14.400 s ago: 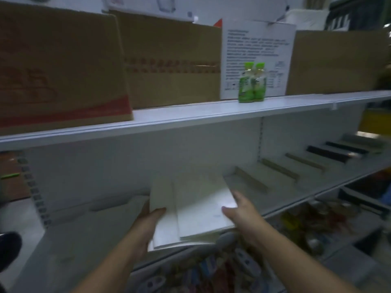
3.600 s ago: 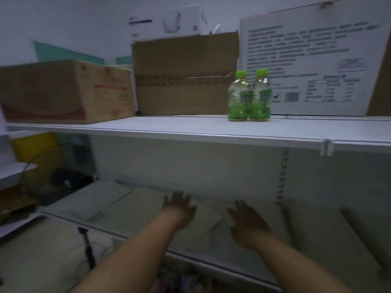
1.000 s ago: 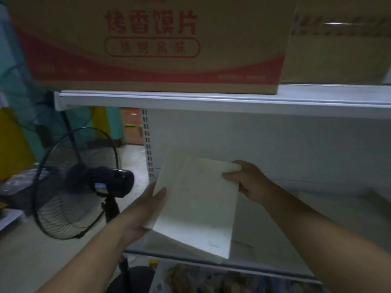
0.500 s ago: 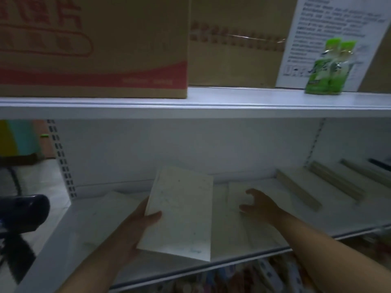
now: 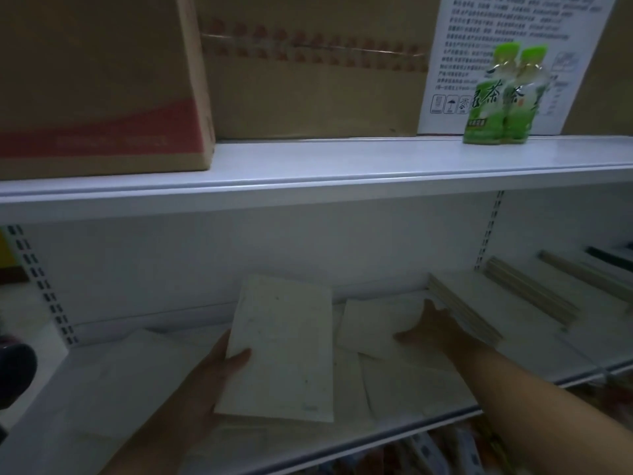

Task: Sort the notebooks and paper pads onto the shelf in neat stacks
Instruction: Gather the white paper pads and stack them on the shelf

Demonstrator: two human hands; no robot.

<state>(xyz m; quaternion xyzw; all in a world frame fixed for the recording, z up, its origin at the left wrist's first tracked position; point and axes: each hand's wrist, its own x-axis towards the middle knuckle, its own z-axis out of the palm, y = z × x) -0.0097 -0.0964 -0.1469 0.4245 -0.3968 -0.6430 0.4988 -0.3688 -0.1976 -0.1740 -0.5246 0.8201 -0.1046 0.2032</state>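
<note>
My left hand (image 5: 212, 378) grips a cream paper pad (image 5: 281, 351) by its left edge and holds it tilted above the white lower shelf (image 5: 342, 443). My right hand (image 5: 435, 329) rests with fingers spread on a loose pale pad (image 5: 373, 323) lying flat on the shelf. More loose pads (image 5: 411, 382) lie scattered under and beside it. Just right of my right hand sits a neat stack of notebooks (image 5: 479, 303), and further stacks (image 5: 534, 293) line up to the right.
The upper shelf (image 5: 342, 166) carries a red-and-brown carton (image 5: 99, 80), a plain brown carton (image 5: 308, 70), a white printed box (image 5: 507, 36) and two green tea bottles (image 5: 500, 97). A dark fan head (image 5: 13, 375) shows at the left edge. Goods sit below the shelf.
My right hand let go of the pad and moved right onto the loose pads on the shelf. My left hand alone now keeps the pad, carried rightward along the shelf.
</note>
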